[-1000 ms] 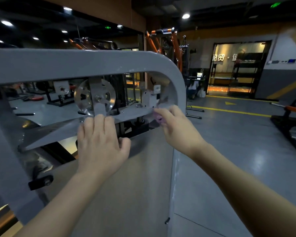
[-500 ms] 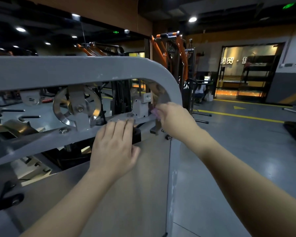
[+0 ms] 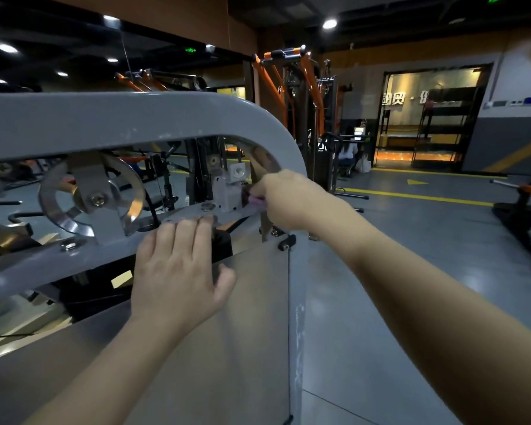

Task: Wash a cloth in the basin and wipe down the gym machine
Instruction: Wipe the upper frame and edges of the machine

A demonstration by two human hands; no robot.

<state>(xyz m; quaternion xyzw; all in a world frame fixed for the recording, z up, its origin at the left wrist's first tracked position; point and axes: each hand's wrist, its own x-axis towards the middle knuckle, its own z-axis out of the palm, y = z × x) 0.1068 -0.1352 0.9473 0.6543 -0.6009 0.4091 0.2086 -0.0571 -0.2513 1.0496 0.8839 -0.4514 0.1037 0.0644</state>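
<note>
Left hand [image 3: 178, 271] rested flat, fingers straight, on the gym machine [image 3: 135, 118] crossbar edge; right hand [image 3: 284, 199] pinched a purple cloth [image 3: 256, 201] inside the frame's rounded corner, beside open floor [image 3: 411, 271].

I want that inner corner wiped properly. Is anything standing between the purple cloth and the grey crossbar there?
Yes. The right hand pinches the small purple cloth beside a white block fitting standing on the grey metal crossbar; that block crowds the corner.
</note>
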